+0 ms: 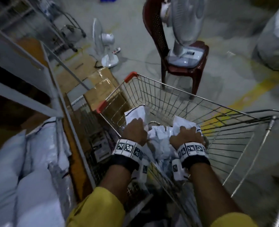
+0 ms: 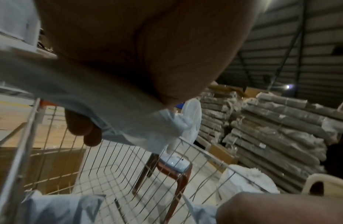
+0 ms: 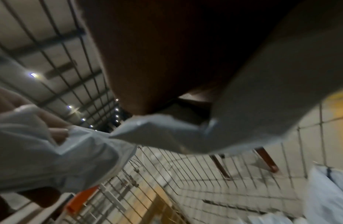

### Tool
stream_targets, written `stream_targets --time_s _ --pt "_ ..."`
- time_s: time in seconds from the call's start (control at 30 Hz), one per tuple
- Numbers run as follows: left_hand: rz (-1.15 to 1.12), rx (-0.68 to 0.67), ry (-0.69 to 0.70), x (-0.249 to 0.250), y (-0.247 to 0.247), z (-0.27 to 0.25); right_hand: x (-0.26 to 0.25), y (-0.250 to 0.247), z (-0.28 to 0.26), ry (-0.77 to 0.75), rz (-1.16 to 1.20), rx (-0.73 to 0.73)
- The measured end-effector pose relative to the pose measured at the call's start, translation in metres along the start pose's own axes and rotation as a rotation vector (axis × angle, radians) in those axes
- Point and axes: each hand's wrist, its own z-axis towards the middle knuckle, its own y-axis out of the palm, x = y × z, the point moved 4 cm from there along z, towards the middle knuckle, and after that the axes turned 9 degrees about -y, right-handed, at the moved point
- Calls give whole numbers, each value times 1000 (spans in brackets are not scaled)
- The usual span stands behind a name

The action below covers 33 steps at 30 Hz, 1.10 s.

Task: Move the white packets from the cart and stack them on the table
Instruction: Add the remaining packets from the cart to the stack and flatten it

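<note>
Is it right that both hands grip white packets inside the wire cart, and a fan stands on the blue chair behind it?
Not quite: the chair is dark red, not blue, as the head view shows. The rest holds: the left hand and right hand grip white packets inside the wire cart, and a fan stands on that chair.

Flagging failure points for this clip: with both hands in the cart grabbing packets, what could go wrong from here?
1. The left hand and right hand each bunch several white packets at once; loose ones may slip out during the lift.
2. A packet could snag on the wire cart rim on its way out.
3. The chair carrying a fan stands close beyond the cart; if the cart gets pushed, it could bump the chair.
</note>
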Motion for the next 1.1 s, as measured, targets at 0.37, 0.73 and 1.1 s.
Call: stream_targets --time_s 0.37,0.73,1.1 --pt "-499 255 209 -32 -91 -161 -64 -74 -173 -179 31 254" --pt "-767 579 161 -118 -132 -280 -124 -112 -277 -496 19 363" --pt "-806 823 -27 -201 -124 -402 -160 -83 -360 -798 56 257"
